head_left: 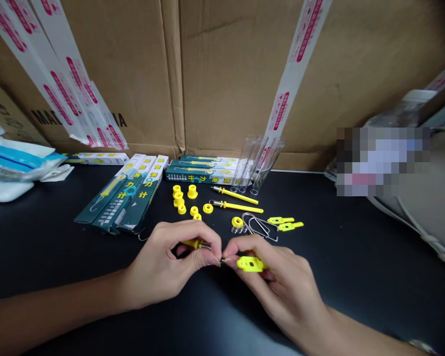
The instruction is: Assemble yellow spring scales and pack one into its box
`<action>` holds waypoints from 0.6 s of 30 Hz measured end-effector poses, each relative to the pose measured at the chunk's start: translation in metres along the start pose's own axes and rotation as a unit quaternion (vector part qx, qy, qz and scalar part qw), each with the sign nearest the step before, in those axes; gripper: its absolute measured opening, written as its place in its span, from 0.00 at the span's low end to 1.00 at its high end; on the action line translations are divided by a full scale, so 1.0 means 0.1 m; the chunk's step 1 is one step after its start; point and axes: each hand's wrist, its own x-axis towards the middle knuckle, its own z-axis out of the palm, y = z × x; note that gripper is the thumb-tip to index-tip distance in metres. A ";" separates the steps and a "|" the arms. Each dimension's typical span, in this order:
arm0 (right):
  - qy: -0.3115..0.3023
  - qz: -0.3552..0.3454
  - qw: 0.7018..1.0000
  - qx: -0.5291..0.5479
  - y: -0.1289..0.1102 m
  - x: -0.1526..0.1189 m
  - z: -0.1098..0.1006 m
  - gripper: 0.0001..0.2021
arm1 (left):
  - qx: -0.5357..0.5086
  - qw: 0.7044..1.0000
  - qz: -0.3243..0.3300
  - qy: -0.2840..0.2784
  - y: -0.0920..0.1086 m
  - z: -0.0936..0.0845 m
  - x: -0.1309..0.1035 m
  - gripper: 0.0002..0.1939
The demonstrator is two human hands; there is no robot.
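Rod of yellow plastic (197,244), lower centre, points its silvery end rightward, slightly down, pinched in my left hand (170,262); my right hand (282,269) pinches a tiny metal piece (222,260) and grips a flat yellow plastic tab (250,264). Right of centre, clear cylindrical tubes (269,168) stand beside green cardboard boxes (207,174), contents hidden.

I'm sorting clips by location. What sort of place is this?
Probably a small-parts work table, perhaps in a workshop or storeroom: printed product boxes and loose yellow plastic parts lie on the black tabletop, with large taped cardboard behind.
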 end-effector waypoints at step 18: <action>-0.011 -0.118 0.987 -0.105 0.07 -0.05 0.00 0.08 | 0.011 1.000 0.013 -0.011 -0.01 0.01 -0.03 0.10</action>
